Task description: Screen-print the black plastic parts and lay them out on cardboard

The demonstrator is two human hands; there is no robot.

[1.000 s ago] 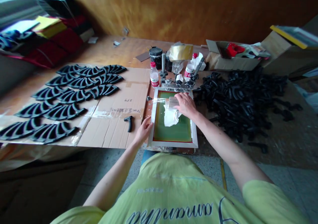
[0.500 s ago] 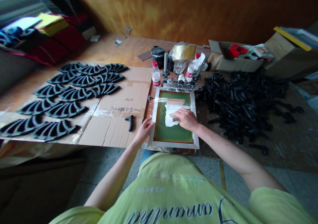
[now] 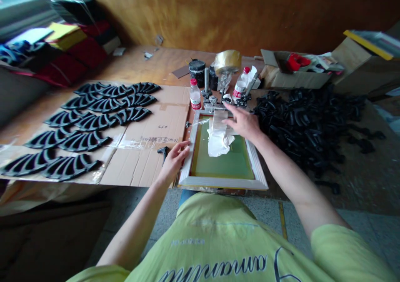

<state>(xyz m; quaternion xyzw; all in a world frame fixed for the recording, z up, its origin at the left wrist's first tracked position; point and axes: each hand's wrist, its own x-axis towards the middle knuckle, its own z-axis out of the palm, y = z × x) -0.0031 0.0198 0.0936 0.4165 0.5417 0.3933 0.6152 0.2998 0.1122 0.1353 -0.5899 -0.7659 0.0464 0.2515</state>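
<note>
A screen-printing frame (image 3: 261, 175) with pale metal bars and green mesh lies before me, its near end larger in view and seemingly raised. On the mesh rests a crumpled white sheet (image 3: 218, 145), with a flat pale block (image 3: 219, 119) at its far end. My right hand (image 3: 245, 123) is over the frame's far right part, fingers apart, index stretched toward the clamps; it appears to hold nothing. My left hand (image 3: 176, 159) is at the frame's left bar, fingers loosely bent and apart. Beside it, partly hidden, lies a black curved handle-like part (image 3: 163, 152) on cardboard.
Metal hinge clamps (image 3: 215, 105) hold the frame's far end. Behind stand bottles (image 3: 195, 95), a black tub (image 3: 197, 73) and a tape roll (image 3: 229, 61). Rows of black parts (image 3: 100, 103) cover the left cardboard; a black heap (image 3: 296, 128) and a carton (image 3: 296, 80) are at right.
My right hand let go of the pale block and moved away and up. The block now lies farther back, turned lengthwise. The frame's near end has come up; my left hand shifted slightly left.
</note>
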